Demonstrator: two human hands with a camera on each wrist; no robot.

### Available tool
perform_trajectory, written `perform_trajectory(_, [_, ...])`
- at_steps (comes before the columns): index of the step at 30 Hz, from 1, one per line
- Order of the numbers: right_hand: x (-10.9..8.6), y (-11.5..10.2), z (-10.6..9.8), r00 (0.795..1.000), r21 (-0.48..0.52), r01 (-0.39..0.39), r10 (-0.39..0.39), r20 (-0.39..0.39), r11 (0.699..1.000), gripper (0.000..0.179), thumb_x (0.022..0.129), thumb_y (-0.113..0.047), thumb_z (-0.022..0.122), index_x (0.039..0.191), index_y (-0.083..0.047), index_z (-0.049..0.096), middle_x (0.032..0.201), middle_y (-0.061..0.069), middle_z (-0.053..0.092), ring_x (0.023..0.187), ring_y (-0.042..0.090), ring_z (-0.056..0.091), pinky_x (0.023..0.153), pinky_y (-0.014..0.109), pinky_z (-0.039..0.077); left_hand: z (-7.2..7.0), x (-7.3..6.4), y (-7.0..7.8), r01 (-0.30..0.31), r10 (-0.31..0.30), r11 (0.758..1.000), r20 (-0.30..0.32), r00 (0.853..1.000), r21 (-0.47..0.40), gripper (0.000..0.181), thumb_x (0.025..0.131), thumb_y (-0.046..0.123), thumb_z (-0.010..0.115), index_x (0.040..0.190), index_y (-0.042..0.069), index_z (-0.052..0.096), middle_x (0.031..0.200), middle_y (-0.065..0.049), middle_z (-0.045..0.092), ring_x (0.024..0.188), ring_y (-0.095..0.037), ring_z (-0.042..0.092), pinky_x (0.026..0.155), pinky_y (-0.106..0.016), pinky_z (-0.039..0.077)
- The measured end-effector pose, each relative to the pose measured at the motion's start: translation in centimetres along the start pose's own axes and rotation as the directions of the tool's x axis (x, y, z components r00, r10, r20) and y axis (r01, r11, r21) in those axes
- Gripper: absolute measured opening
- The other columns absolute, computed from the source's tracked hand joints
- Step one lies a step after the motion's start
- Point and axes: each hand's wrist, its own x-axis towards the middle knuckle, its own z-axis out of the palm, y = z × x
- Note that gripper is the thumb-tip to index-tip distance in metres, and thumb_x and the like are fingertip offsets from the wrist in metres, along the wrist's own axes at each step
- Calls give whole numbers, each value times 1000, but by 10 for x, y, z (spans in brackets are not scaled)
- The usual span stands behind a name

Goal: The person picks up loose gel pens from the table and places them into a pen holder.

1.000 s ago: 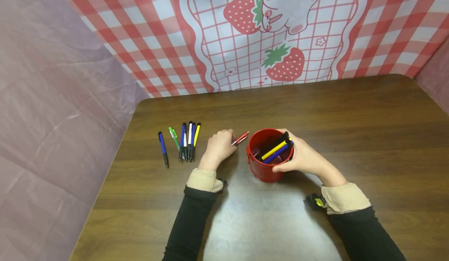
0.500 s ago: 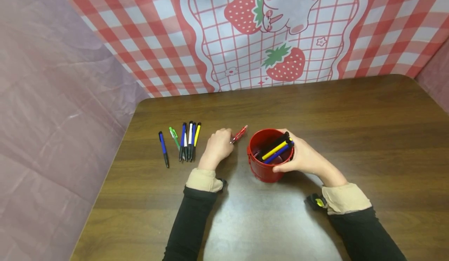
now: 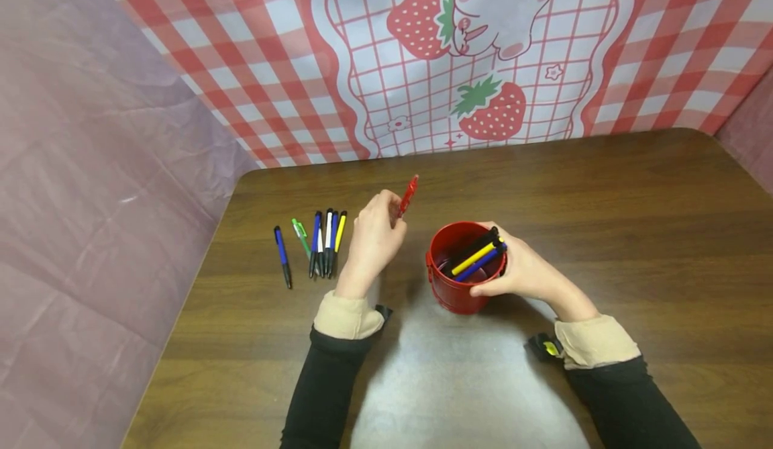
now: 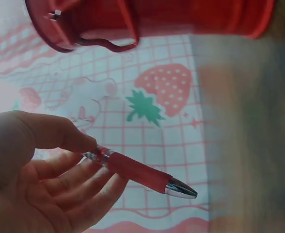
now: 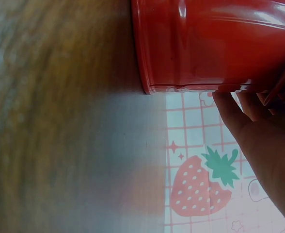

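Red pen [image 3: 408, 195]: one, held above the desk [image 3: 634, 234] between the loose pens and the bucket, nearer the back edge than the bucket. Long axis slanted; from the head, its exposed end points at the back edge, leaning a little toward the right edge. Left wrist view: silver tip angled down on the desk side, other end hidden behind the thumb.

Left hand [image 3: 376, 234]: thumb and fingers pinch the red pen; the remaining fingers loosely bent behind it.

Right hand [image 3: 530, 268]: curled round the right side of the red bucket [image 3: 454, 294], thumb at the near rim; farther fingers partly hidden. Bucket: one, upright on the desk, well in from the left and back edges. Inside, one yellow pen [image 3: 473, 259] and one blue pen [image 3: 480, 264], side by side, long axes slanting up to the right-hand rim; black ends [image 3: 493, 233] beside them, too bunched to count.

Loose on the desk toward the left edge, seven pens. One lone blue [image 3: 282, 254] outermost, tapered end to the front. One green [image 3: 300, 232], clicker toward the back left corner, lower end against the group. Then two blue [image 3: 315, 237], two white [image 3: 327, 234], one yellow [image 3: 340, 232], close together, roughly front to back.

Strawberry-print cloth [image 3: 392, 93] beyond the back edge.
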Motion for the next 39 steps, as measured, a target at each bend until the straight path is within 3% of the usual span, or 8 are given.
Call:
perform_trajectory(6, [0,-1,0,1000,-2,-3,3,2,1000,83,56,-14,85,127,-11,42,119,3,55,104,6,51,88,16,42,-9,-3,12,-29,20,994,-90,996,-104,19,75,4,60,93,7,54,83,-4,59,74,-15,58,67,-31,49])
perform_trajectory(10, [0,-1,0,1000,-4,-1,1,5,1000,83,57,-15,85,127,-11,41,119,3,54,104,7,51,87,16,42,-16,-6,21,-98,71,977,-143,987,-189,18,75,3,59,92,6,53,84,-4,59,76,-13,60,69,-24,51])
perform_trajectory(15, [0,-1,0,1000,1,-1,1,2,1000,83,56,-14,86,126,-11,42,118,2,54,103,7,52,87,17,43,-24,-11,35,-262,211,935,-220,953,-238,18,76,1,60,93,3,53,86,-6,59,77,-13,62,72,-18,50])
perform_trajectory(18, [0,0,0,1000,-3,12,-12,-1,1000,83,56,-14,86,126,-10,42,117,3,55,103,6,52,87,16,42,-27,-15,42,-345,290,902,-228,929,-260,19,78,2,62,94,2,52,87,-6,59,76,-12,61,72,-16,49])
perform_trajectory(22, [0,0,0,1000,1,19,-19,5,1000,83,57,-13,85,126,-10,41,118,3,54,102,7,52,87,16,42,-26,-19,48,-399,364,871,-169,916,-288,21,80,4,62,97,2,52,90,-6,59,78,-11,60,72,-15,49])
perform_trajectory(29, [0,1,1,1000,20,7,-7,19,1000,81,59,-12,84,127,-10,40,118,4,54,100,9,54,87,16,43,-14,-20,51,-416,431,870,2,902,-264,25,81,6,62,103,2,51,92,-6,60,79,-10,61,70,-14,49])
perform_trajectory(35, [-1,2,1,1000,-29,15,-15,-3,999,81,58,-13,85,125,-6,41,113,7,56,95,7,55,84,15,44,-6,-22,53,-451,471,882,193,861,-137,26,80,9,63,104,5,53,93,-4,57,78,-8,58,68,-15,48])
perform_trajectory(39, [-1,0,1,1000,-65,-2,1,-15,998,77,58,-15,85,121,-3,42,107,8,58,89,8,56,80,17,46,-2,-23,55,-475,484,874,270,833,-101,26,80,9,62,105,5,53,90,-4,57,77,-8,57,68,-17,48])
